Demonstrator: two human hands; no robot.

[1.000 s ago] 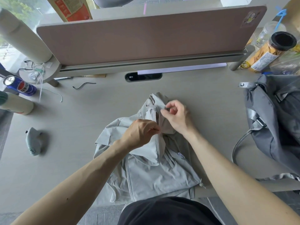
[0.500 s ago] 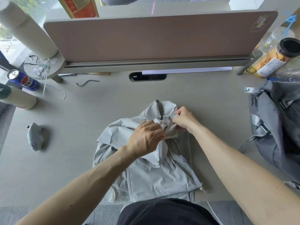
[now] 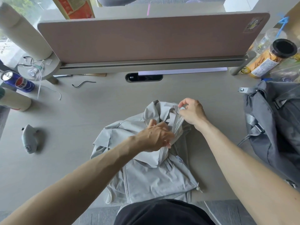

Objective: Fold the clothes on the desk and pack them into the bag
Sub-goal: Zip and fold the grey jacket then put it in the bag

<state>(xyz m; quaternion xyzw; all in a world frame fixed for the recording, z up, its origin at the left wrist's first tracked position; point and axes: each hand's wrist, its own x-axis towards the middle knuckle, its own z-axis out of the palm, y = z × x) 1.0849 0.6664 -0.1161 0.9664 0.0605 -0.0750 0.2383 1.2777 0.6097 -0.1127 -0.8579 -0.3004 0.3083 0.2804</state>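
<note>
Beige desk [image 3: 78, 151] w/ a pinkish divider panel [image 3: 146, 38] across the far edge, window light behind. Light grey jacket [image 3: 154, 179] lies crumpled at desk centre, directly under both hands, and its hem reaches the desk's near edge. Left hand [image 3: 155, 137] is over the chest area. Its fingers [image 3: 168, 127] are curled round a bunched strip of fabric along the zip, gripping it. Right hand [image 3: 192, 111] sits just beyond and to the right of the left fingers, at the collar end. Its thumb + forefinger [image 3: 182, 102] pinch the top of the same strip, other fingers curled in (can't tell if they touch cloth). The strip runs between the two grips. Hands are near each other, not touching.

Dark grey bag [image 3: 276, 127] stands well to the right of the right fingers, on the desk's right side, apart from the jacket. Can't tell if its mouth is open.

Beyond the fingers, under the panel: oval cable slot [image 3: 143, 77]. Well apart to the left of the left fingers: small grey gadget [image 3: 30, 138], black wire [image 3: 83, 83], blue can [image 3: 18, 82]. Beyond the bag: jar [image 3: 274, 56] w/ black lid.
</note>
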